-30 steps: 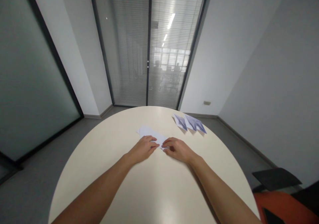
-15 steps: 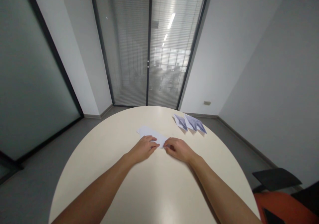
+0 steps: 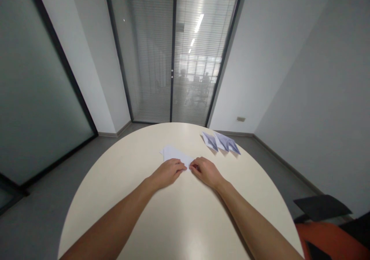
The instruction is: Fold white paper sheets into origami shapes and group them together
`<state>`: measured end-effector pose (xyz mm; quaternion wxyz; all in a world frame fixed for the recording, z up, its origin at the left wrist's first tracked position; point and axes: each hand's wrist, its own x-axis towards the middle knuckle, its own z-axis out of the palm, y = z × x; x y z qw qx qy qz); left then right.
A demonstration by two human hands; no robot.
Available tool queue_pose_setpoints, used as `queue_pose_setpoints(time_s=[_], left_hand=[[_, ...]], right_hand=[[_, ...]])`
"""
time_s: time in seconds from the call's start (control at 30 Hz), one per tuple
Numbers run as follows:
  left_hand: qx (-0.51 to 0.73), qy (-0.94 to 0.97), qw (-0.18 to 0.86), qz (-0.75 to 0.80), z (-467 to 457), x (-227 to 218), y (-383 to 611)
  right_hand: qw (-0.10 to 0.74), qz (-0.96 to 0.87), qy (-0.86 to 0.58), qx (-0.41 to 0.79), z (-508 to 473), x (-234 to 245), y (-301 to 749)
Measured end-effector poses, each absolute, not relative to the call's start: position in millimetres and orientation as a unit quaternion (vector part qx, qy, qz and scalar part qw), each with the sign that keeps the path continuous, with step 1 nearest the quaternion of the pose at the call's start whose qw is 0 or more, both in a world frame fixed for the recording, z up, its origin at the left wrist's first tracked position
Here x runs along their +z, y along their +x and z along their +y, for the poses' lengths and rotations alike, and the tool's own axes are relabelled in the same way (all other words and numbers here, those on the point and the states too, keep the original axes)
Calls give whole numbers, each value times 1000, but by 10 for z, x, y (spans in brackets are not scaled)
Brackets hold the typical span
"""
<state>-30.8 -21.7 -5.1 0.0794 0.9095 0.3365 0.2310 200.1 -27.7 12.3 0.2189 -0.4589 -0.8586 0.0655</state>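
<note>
A folded sheet of white paper (image 3: 174,152) lies flat near the middle of the table, its near edge under my hands. My left hand (image 3: 170,171) rests on that near edge, fingers pressed together with the thumb close below them. Curled at the paper's right corner, my right hand (image 3: 206,170) pinches it between thumb and fingertips. Only a small gap separates the two sets of fingertips. The part of the paper beneath the fingers is hidden.
Several folded paper pieces (image 3: 222,142) stand in a row at the table's far right. The round cream table (image 3: 162,229) faces a glass partition with blinds (image 3: 150,78). A chair with an orange seat (image 3: 332,238) and black armrest is at the lower right.
My left fingers have closed together and shifted slightly right along the near edge. My right hand has moved slightly up and left, still at the paper's corner.
</note>
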Motion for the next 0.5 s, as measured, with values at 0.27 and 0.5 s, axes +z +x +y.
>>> queue_pose_setpoints(time_s=[0.27,0.5], left_hand=[[197,919,69,335,-272,13,-301],[201,918,55,336,-285,36,-298]], right_hand=[[232,-852,-464,65,-277,135,1988],[212,-899,-378,69,-291,176,2028]])
